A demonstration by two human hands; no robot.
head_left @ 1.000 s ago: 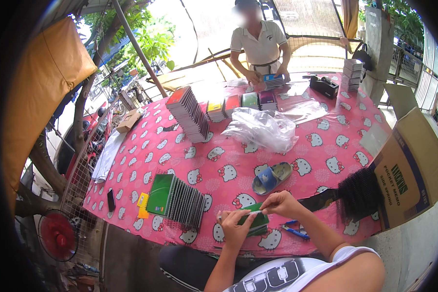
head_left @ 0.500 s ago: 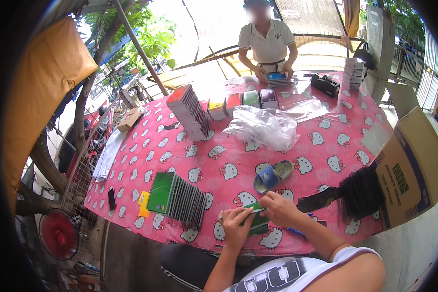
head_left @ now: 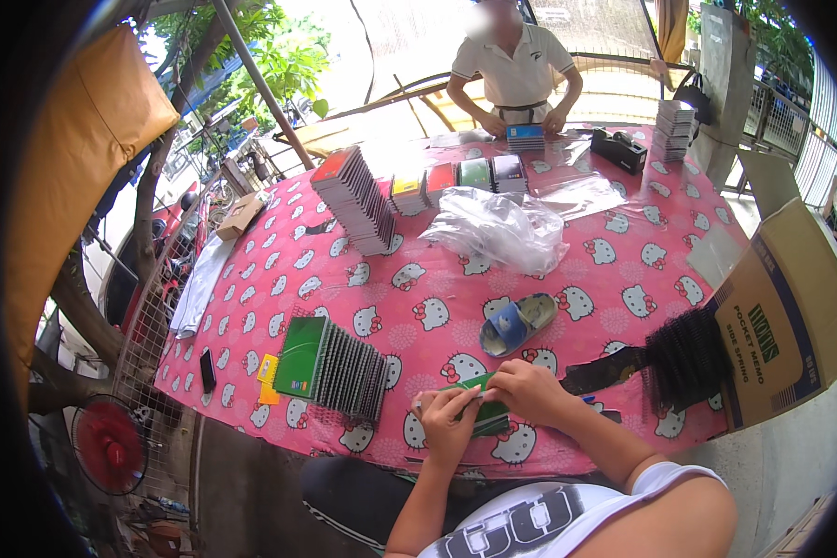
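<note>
A small green notebook (head_left: pixel 493 420) lies at the table's near edge, partly covered by both hands. My left hand (head_left: pixel 448 423) is closed on its left edge, with a thin pale strip showing by the fingertips. My right hand (head_left: pixel 527 391) has its fingers bent and pressed together at the notebook's upper edge. Both sets of fingertips almost meet there; what exactly they pinch is too small to tell. To the left stands a leaning stack of green notebooks (head_left: pixel 330 367) with dark bound edges. A blue patterned slipper (head_left: pixel 519 324) rests just beyond my hands.
An open cardboard box (head_left: pixel 777 316) and black spiral bindings (head_left: pixel 688 363) lie right. Clear plastic bags (head_left: pixel 502 228), a tall notebook stack (head_left: pixel 355 200) and a tape dispenser (head_left: pixel 618 149) sit farther off. A phone (head_left: pixel 207 370) lies left. Across the table stands a person (head_left: pixel 511 70).
My right hand has shifted slightly left, closer to my left fingertips, over the green notebook. The person opposite has lowered the blue-topped notebooks onto the table. The whole view has tilted slightly.
</note>
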